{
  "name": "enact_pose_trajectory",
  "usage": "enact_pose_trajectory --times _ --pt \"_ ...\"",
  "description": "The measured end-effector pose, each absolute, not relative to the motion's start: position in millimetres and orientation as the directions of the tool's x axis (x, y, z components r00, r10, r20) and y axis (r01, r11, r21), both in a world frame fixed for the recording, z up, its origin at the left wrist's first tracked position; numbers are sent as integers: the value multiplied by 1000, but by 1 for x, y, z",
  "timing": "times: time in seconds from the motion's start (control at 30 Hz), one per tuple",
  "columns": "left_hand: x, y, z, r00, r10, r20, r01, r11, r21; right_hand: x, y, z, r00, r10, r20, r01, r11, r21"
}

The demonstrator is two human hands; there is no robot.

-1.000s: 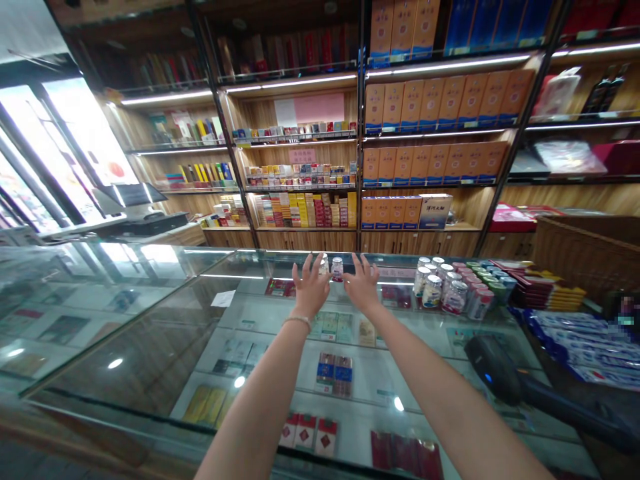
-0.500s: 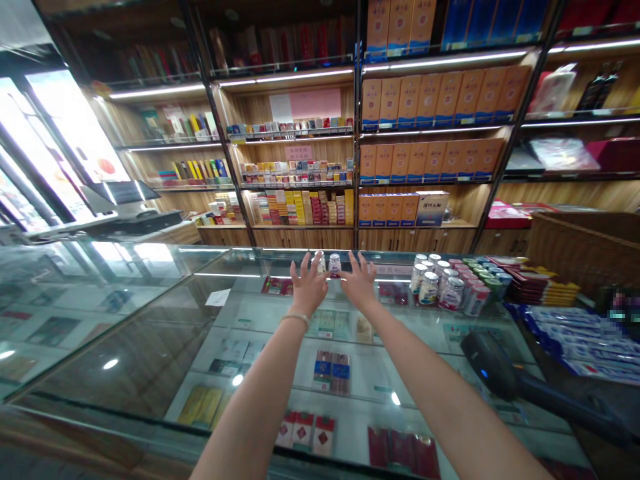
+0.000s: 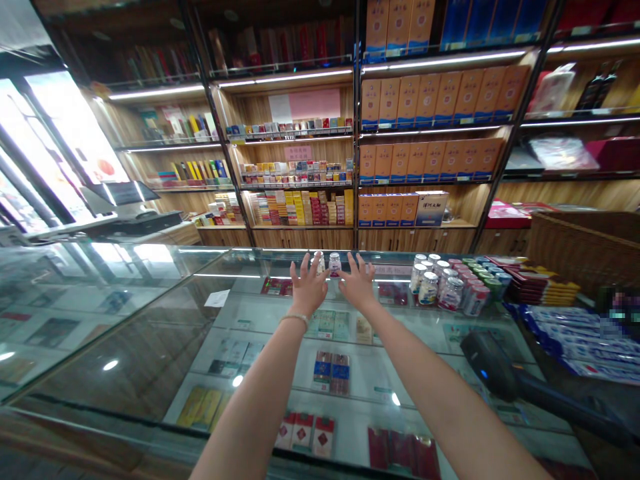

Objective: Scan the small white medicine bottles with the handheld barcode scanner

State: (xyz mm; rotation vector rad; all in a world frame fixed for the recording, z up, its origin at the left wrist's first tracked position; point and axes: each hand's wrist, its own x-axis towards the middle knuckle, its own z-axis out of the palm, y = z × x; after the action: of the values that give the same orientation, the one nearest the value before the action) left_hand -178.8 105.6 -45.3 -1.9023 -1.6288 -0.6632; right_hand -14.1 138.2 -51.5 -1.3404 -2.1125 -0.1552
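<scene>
The left hand [image 3: 309, 291] and right hand [image 3: 358, 285] reach forward over a glass counter [image 3: 135, 353], fingers spread and raised, thumbs pointing toward each other with a narrow gap between. Both look open and unclenched; whether any fingertip touches something cannot be told. A bracelet [image 3: 294, 319] circles the left wrist.

In the gap between the hands, toward the counter's far edge, stands a small silver-lidded jar [image 3: 335, 265], upright. A second jar [image 3: 321, 262] is just left of it, partly hidden by the left fingers. Compared with a second ago, the hands keep the same spread pose and the pair of jars stays between them; the whole view has shifted slightly, so shelves and counter sit a little farther left.

Under the glass lie rows of packs, including red-and-white packs [image 3: 303, 432]. To the right are a cluster of similar jars [image 3: 429, 288], rows of cans [image 3: 477, 300], blue-and-white packets [image 3: 565, 341] and a black handheld scanner [image 3: 487, 365]. Behind the counter, wooden shelves hold orange boxes [image 3: 429, 100]; a monitor [image 3: 124, 193] stands far left.
</scene>
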Motion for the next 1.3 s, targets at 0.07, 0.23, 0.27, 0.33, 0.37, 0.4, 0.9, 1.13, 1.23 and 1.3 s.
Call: enact_pose_trajectory --times 0.07,0.23,0.27,0.33,0.37,0.4,0.9,1.13,1.23,1.3 --pt "-179 106 -46 148 725 672 989 -118 -90 -14 139 -52 -292 775 561 850 479 -219" --pt "-178 105 -45 148 733 664 989 -109 -100 -15 141 -54 -293 774 561 853 477 -213" --pt "-178 105 -45 148 734 663 989 -108 -101 -15 141 -54 -293 775 560 853 476 -213" --pt "-178 105 -44 148 733 664 989 -109 -100 -15 142 -55 -298 773 560 851 481 -211" --pt "-178 105 -44 150 731 666 989 -112 -100 -15 142 -55 -299 773 560 849 483 -213" --pt "-178 105 -44 154 728 668 988 -117 -101 -15 142 -55 -299 772 561 847 486 -216" --pt "-174 104 -38 153 720 677 987 -138 -77 -21 143 -55 -160 764 625 882 394 -257" --pt "-174 98 -31 210 732 648 978 -154 -143 -18 135 -47 -180 775 605 891 390 -234" --pt "-169 92 -22 202 741 640 979 -139 -148 -8 127 -37 -192 755 627 889 404 -215" --pt "-164 87 -13 175 734 657 984 -115 -134 3 121 -27 -215 725 654 882 431 -188"
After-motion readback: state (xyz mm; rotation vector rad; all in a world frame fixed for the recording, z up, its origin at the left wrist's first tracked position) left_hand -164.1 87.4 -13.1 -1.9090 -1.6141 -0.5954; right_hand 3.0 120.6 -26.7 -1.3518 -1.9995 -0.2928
